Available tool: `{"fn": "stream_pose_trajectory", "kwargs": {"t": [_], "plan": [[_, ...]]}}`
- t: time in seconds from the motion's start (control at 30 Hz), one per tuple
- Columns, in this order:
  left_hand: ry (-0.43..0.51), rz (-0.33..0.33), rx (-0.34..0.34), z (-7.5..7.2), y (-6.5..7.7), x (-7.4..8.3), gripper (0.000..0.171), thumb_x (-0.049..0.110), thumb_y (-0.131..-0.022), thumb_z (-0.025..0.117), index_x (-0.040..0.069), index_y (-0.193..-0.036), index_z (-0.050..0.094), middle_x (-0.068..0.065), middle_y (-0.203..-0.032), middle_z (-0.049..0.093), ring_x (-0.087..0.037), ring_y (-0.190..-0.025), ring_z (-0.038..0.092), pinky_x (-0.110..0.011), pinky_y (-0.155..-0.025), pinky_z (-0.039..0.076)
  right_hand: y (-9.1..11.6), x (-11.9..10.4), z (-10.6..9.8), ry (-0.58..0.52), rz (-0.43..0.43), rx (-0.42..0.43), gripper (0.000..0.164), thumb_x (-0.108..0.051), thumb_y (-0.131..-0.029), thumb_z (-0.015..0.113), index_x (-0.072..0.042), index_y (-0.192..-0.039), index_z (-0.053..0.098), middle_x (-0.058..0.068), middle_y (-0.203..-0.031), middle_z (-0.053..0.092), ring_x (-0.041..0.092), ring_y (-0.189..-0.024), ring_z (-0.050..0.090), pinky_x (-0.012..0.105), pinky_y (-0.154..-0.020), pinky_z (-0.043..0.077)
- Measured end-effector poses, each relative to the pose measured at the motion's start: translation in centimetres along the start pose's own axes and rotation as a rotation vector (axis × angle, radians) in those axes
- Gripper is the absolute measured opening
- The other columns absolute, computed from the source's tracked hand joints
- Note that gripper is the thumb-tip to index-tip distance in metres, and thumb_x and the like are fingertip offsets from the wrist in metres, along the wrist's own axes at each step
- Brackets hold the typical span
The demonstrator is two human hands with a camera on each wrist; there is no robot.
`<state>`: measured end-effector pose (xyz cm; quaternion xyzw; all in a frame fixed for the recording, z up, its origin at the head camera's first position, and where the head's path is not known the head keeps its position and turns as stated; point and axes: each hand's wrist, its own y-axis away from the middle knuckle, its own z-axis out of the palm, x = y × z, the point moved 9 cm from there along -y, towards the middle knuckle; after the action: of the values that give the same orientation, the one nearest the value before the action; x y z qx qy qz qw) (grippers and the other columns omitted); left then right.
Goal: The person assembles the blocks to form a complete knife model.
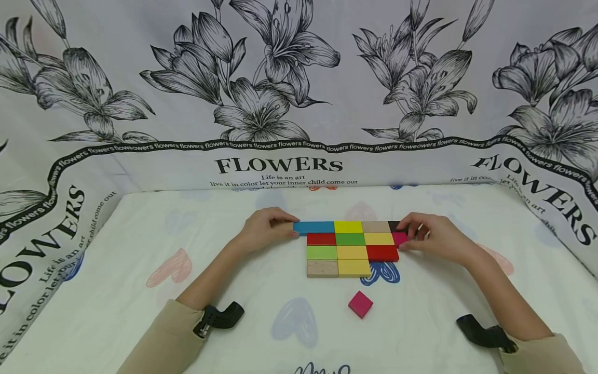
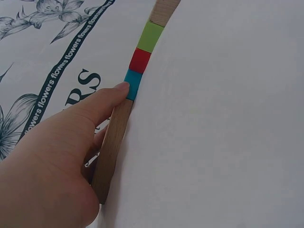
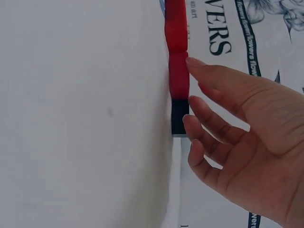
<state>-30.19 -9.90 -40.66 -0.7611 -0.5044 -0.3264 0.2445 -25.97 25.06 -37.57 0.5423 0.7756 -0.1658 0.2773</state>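
Observation:
Flat coloured blocks lie side by side in several rows. My left hand [image 1: 263,227] holds a bare wood block [image 2: 113,147] between thumb and fingers at the far row's left end, the thumb tip by the blue block [image 1: 315,227]. My right hand [image 1: 436,236] is at the other end, fingertips right at the edges of the black block [image 3: 179,116] and the magenta block [image 3: 179,75], with its fingers loosely bent. A red block [image 1: 383,253] lies just below the right thumb in the head view. The nearest row has a beige block [image 1: 322,268] and a yellow block [image 1: 353,268].
A loose magenta square block [image 1: 361,304] lies on the near side of the rows, turned at an angle. The white tablecloth [image 1: 252,291] has printed hearts. A flower-printed curtain [image 1: 345,114] rises behind and along both sides.

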Motion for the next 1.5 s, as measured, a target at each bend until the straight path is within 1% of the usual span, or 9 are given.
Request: {"fn": "stream_pose_trajectory", "kwargs": {"t": [0.23,0.4,0.57,0.7,0.87,1.03,1.17,1.33,1.5], "plan": [[-0.006,-0.001,0.002,-0.1,0.1,-0.1,0.036,0.033,-0.087,0.086,0.021,-0.12,0.081,0.002,-0.115,0.074,-0.02,-0.106,0.06,-0.038,-0.095,0.045,0.4,-0.9,-0.8,0.002,-0.04,0.03,0.032,-0.012,-0.089,0.085,-0.005,-0.116,0.07,-0.001,-0.092,0.064,0.018,-0.087,0.061,0.023,-0.069,0.052],[-0.002,-0.005,0.002,-0.1,0.1,-0.1,0.036,0.032,-0.087,0.085,0.021,-0.12,0.081,0.002,-0.115,0.074,-0.019,-0.106,0.06,-0.037,-0.095,0.045,0.5,-2.6,0.1,-0.046,-0.064,0.003,0.032,-0.014,-0.088,0.086,-0.007,-0.116,0.072,-0.001,-0.091,0.064,0.019,-0.086,0.059,0.022,-0.069,0.053],[0.004,0.001,0.002,-0.2,0.2,0.1,0.035,0.031,-0.087,0.085,0.021,-0.12,0.082,0.002,-0.115,0.074,-0.019,-0.107,0.06,-0.038,-0.095,0.045,0.6,-4.7,1.7,-0.059,-0.089,-0.052,0.03,-0.017,-0.087,0.088,-0.011,-0.112,0.072,-0.003,-0.086,0.063,0.018,-0.084,0.057,0.022,-0.067,0.052],[0.007,0.003,0.001,-0.1,0.1,0.0,0.035,0.031,-0.087,0.086,0.021,-0.12,0.082,0.003,-0.116,0.074,-0.019,-0.107,0.06,-0.038,-0.096,0.045,1.0,-6.2,2.9,-0.084,-0.127,-0.104,0.026,-0.019,-0.086,0.088,-0.013,-0.105,0.072,-0.005,-0.089,0.066,0.018,-0.082,0.058,0.023,-0.068,0.052],[0.003,0.006,-0.001,-0.1,0.0,0.0,0.036,0.031,-0.087,0.086,0.021,-0.121,0.081,0.002,-0.117,0.074,-0.019,-0.108,0.06,-0.038,-0.096,0.045,1.5,-7.9,4.4,-0.154,-0.206,-0.176,0.022,-0.02,-0.088,0.087,-0.013,-0.101,0.071,-0.006,-0.086,0.066,0.013,-0.075,0.06,0.023,-0.065,0.053],[0.007,0.0,-0.001,-0.1,0.0,-0.1,0.036,0.031,-0.087,0.086,0.021,-0.121,0.081,0.002,-0.118,0.075,-0.02,-0.109,0.06,-0.039,-0.097,0.045,1.9,-9.2,6.2,-0.216,-0.24,-0.261,0.025,-0.026,-0.087,0.088,-0.013,-0.098,0.07,-0.008,-0.085,0.064,0.011,-0.075,0.06,0.023,-0.066,0.052],[0.011,-0.005,-0.002,-0.1,0.0,-0.1,0.035,0.03,-0.087,0.086,0.021,-0.121,0.081,0.002,-0.118,0.075,-0.02,-0.11,0.06,-0.039,-0.099,0.045,2.2,-9.8,7.3,-0.212,-0.249,-0.304,0.026,-0.029,-0.087,0.089,-0.014,-0.097,0.07,-0.009,-0.084,0.064,0.011,-0.076,0.06,0.023,-0.067,0.051],[0.006,-0.001,-0.002,-0.1,0.0,-0.1,0.035,0.031,-0.087,0.086,0.021,-0.12,0.081,0.002,-0.117,0.075,-0.02,-0.109,0.06,-0.039,-0.098,0.045,2.4,-10.1,8.5,-0.211,-0.209,-0.368,0.021,-0.026,-0.087,0.088,-0.017,-0.097,0.072,-0.01,-0.083,0.066,0.01,-0.076,0.06,0.023,-0.067,0.051],[0.009,-0.006,-0.003,0.0,0.0,-0.1,0.035,0.03,-0.087,0.086,0.021,-0.12,0.081,0.002,-0.117,0.074,-0.02,-0.109,0.06,-0.039,-0.096,0.045,2.7,-10.5,9.2,-0.215,-0.176,-0.419,0.024,-0.023,-0.085,0.09,-0.018,-0.1,0.072,-0.007,-0.083,0.067,0.01,-0.075,0.062,0.023,-0.068,0.053]]}}
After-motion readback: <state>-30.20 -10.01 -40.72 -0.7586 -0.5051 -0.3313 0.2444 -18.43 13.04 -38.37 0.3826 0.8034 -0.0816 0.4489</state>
